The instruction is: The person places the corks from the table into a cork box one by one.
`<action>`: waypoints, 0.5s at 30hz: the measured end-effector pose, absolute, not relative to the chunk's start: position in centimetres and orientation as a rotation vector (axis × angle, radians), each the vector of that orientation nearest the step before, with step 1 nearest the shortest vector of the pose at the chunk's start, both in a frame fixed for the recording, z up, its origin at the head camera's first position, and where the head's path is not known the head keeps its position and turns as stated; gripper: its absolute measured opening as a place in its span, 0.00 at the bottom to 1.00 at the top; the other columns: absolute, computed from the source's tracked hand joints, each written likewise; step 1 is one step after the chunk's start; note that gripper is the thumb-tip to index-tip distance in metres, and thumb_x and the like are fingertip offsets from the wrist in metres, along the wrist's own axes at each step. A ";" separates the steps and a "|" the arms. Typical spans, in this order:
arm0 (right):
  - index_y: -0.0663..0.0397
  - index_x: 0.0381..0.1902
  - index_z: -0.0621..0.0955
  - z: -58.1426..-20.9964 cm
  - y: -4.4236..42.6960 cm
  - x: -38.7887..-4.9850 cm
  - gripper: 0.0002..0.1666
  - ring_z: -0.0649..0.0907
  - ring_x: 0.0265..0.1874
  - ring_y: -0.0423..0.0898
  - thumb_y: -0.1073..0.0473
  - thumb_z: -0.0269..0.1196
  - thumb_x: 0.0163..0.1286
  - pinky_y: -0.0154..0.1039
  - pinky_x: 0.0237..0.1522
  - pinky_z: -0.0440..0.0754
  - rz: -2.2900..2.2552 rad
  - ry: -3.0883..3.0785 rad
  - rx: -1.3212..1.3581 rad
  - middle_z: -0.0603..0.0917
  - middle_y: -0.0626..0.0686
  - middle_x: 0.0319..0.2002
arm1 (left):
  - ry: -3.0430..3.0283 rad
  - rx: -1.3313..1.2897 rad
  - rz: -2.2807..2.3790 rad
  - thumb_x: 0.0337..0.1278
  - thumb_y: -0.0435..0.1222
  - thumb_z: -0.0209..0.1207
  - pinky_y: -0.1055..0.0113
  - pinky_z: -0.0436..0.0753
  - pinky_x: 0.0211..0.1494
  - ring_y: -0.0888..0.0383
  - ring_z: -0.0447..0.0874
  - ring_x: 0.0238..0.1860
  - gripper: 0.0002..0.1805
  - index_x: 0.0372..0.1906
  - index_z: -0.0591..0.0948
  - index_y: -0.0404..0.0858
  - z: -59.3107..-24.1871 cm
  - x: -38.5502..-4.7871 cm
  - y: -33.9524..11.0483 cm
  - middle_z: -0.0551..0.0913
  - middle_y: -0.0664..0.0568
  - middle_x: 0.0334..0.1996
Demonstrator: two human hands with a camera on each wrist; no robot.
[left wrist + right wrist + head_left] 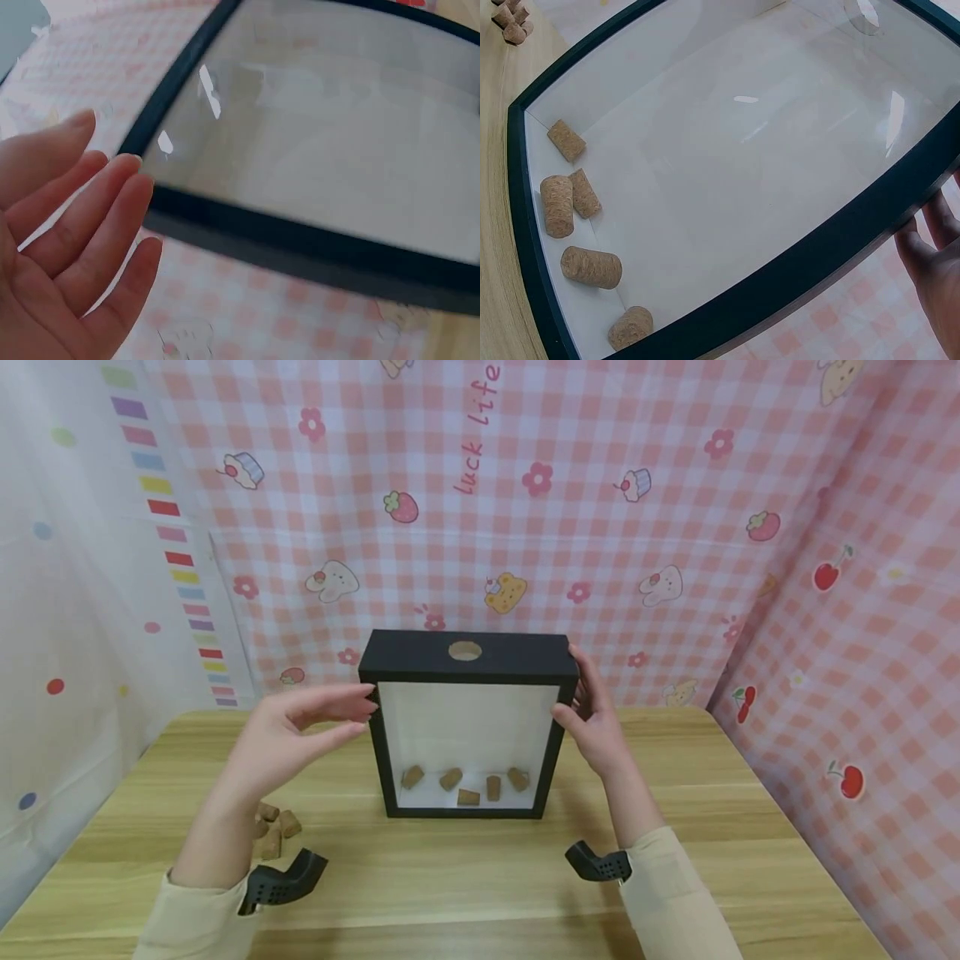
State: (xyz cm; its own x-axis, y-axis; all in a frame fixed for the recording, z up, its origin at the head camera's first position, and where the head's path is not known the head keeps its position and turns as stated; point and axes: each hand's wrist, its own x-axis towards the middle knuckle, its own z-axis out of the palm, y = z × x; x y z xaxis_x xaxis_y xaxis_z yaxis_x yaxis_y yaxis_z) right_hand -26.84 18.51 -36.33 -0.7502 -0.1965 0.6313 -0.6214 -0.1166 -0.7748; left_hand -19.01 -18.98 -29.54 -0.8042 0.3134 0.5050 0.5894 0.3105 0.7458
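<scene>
A black shadow box frame [469,677] with a clear front and a round hole in its top stands upright on the table. Several corks [492,787] lie inside along its bottom; the right wrist view shows these corks [591,267] up close. My right hand [597,727] grips the frame's upper right side, thumb at the front edge and fingers along the side, partly hidden. By the upper left edge, my left hand [288,735] has its fingers extended and the thumb apart. In the left wrist view, the left fingertips [135,180] are at the frame's corner, holding nothing.
More loose corks [273,831] lie in a pile on the wooden table [450,885], beside my left forearm. A pink checked curtain [525,527] hangs behind the table, with more cloth at both sides. Black wrist mounts [285,878] sit on both sleeves.
</scene>
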 end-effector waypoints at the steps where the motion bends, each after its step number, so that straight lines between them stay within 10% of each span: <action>1: 0.35 0.74 0.65 -36.3 18.5 -26.9 0.39 0.75 0.55 0.43 0.63 0.65 0.70 0.33 0.50 0.76 1.938 -1.846 0.909 0.73 0.46 0.65 | -2.308 -0.816 -1.504 0.60 0.25 0.64 0.68 0.84 0.47 0.60 0.85 0.48 0.20 0.59 0.82 0.35 -30.0 -19.0 -19.3 0.87 0.45 0.47; 15: 0.37 0.74 0.65 -36.4 18.6 -26.9 0.41 0.75 0.53 0.47 0.50 0.69 0.67 0.33 0.47 0.76 1.926 -1.848 0.917 0.74 0.47 0.64 | -2.331 -0.625 -1.697 0.63 0.25 0.62 0.67 0.84 0.48 0.58 0.86 0.47 0.24 0.64 0.76 0.31 -36.2 -18.2 -24.8 0.86 0.48 0.50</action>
State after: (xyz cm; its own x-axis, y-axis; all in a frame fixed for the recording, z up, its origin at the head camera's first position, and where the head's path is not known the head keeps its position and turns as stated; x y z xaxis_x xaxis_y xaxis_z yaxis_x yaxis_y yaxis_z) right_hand -26.92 18.56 -36.38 -0.7439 -0.2006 0.6375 -0.6287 -0.1133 -0.7693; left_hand -18.22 -24.77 -36.21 -0.8927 0.2226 0.3919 0.4413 0.2556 0.8602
